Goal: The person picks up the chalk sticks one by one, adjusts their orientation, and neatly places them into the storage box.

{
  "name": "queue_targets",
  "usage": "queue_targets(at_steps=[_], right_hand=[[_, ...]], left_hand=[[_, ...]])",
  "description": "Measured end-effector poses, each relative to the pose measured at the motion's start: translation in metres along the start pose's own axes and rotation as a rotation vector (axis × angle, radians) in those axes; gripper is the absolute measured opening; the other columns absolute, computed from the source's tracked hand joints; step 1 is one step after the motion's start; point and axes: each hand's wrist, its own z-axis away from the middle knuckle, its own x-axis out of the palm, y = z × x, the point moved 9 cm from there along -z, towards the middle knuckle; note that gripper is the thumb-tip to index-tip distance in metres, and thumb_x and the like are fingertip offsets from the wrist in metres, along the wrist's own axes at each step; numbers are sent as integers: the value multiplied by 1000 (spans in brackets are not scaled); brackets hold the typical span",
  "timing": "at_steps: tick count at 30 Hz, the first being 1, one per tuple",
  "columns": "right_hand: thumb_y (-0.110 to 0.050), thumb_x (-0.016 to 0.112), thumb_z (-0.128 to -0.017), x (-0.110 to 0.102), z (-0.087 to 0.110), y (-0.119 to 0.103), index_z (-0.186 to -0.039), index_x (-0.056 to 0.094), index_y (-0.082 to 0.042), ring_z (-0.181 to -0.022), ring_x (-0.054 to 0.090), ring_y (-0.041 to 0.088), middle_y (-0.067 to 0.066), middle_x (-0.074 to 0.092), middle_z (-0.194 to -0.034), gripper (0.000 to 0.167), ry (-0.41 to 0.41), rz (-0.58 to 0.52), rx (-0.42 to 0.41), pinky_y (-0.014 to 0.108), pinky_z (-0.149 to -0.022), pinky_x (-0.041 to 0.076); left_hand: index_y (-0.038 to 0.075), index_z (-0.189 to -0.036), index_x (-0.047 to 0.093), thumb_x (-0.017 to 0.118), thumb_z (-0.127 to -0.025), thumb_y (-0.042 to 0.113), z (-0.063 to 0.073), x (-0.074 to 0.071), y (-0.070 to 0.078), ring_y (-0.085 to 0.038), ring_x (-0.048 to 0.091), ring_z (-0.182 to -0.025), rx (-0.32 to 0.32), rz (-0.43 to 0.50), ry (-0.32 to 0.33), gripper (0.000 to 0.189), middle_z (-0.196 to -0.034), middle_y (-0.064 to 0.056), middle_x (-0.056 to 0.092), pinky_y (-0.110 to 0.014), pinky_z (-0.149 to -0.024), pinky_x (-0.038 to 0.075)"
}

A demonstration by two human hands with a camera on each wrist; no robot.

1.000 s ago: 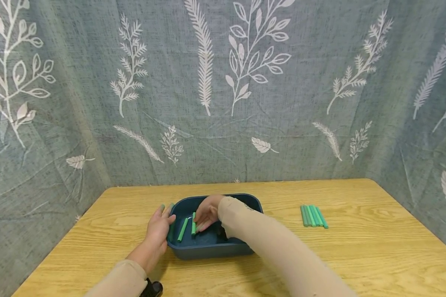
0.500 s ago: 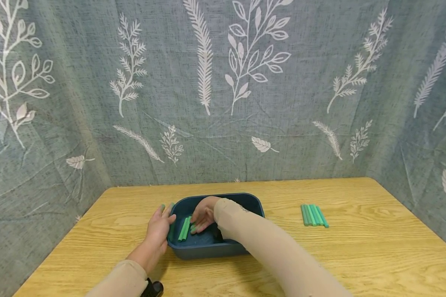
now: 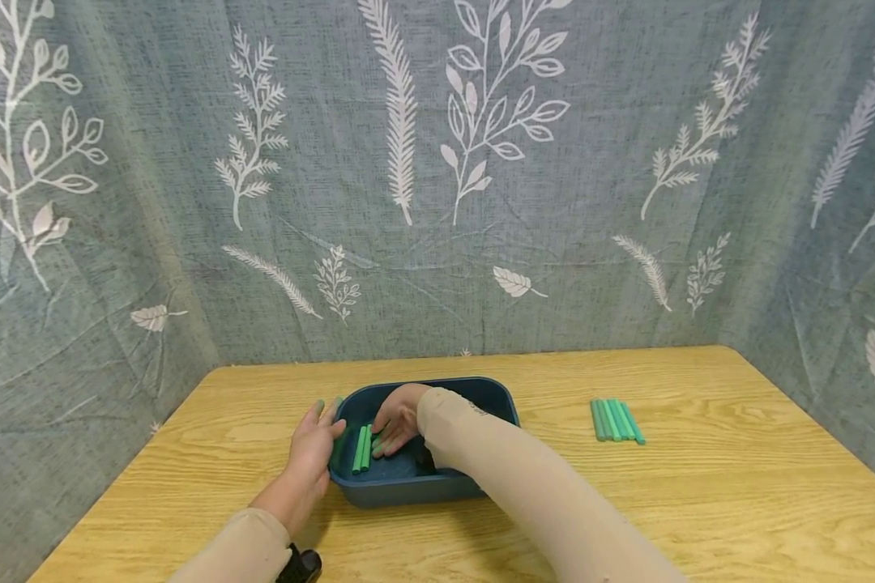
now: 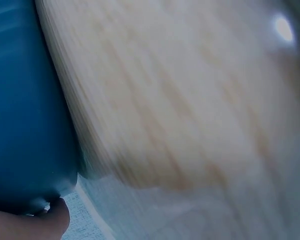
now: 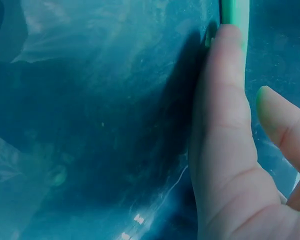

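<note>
A dark blue bin (image 3: 416, 492) stands on the table. Side by side in its left end lie two green sticks of chalk (image 3: 357, 453), roughly parallel. My right hand (image 3: 399, 421) reaches down into the bin just right of them; in the right wrist view a straight finger (image 5: 225, 100) touches the end of a green chalk stick (image 5: 237, 12), and the thumb stands apart. Green dust marks the fingertips. My left hand (image 3: 309, 453) rests against the bin's left side, fingers extended and thumb at the rim. In the left wrist view a fingertip (image 4: 57, 217) meets the bin's corner.
On the table's right side several green chalk sticks (image 3: 616, 421) lie in a row. A wooden table (image 3: 700, 486) carries everything, with a leaf-patterned grey-blue curtain (image 3: 437, 308) behind it and at both sides. A black strap (image 3: 299, 564) shows at the left wrist.
My right hand has shifted slightly left, pushing one chalk stick up beside the other, and both now stand straighter. My left hand and the row at right have stayed put.
</note>
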Motion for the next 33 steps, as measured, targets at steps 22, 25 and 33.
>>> queue_targets(at_steps=[22,25,33], right_hand=[[-1,51,-100,-44,50,-20,-140,43,9,-124,53,38,30,55,-127,42,-23,-146,-141,39,-102,45],[-1,51,-100,-53,60,-20,-140,44,9,-125,52,38,30,52,-132,41,-16,-178,-174,40,-102,46],[-2,51,-100,-81,78,-7,-139,43,11,-126,51,39,31,46,-139,41,12,-195,-235,39,-100,47]], left_hand=[[-1,-154,0,35,-104,1,-2,0,-1,-39,-12,-144,11,-47,3,61,-159,-21,-4,-52,-117,3],[-2,-153,-1,34,-104,1,-2,1,0,-40,-11,-144,13,-45,-1,61,-159,-21,-3,-52,-118,4],[-2,-153,0,34,-104,2,-1,0,-1,-40,-13,-144,22,-53,-5,60,-159,-21,-5,-54,-117,2]])
